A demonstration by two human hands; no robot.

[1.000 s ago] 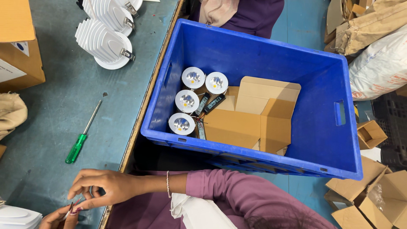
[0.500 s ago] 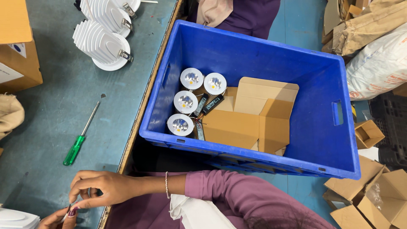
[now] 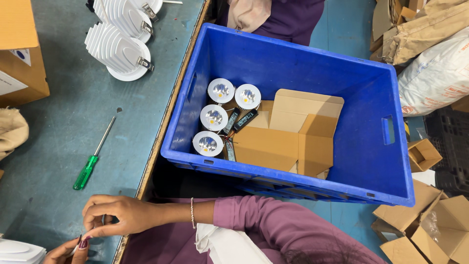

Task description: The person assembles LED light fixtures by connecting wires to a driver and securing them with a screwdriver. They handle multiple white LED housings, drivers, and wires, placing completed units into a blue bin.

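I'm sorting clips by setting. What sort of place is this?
Probably a small lighting assembly workshop. Finned white downlight housings sit on the teal workbench beside a green-handled screwdriver, and a blue plastic crate holds round lamp units with a flattened cardboard box.

The right hand (image 3: 119,214) is low in the picture, with its arm coming in from the right in a purple sleeve. A thin band sits on the wrist. The fingers are bent and the tips are pinched close together, pointing down and to the left. The left hand (image 3: 68,250) peeks in at the bottom edge, just under the right one. Only a few fingers show, with dark red nails.
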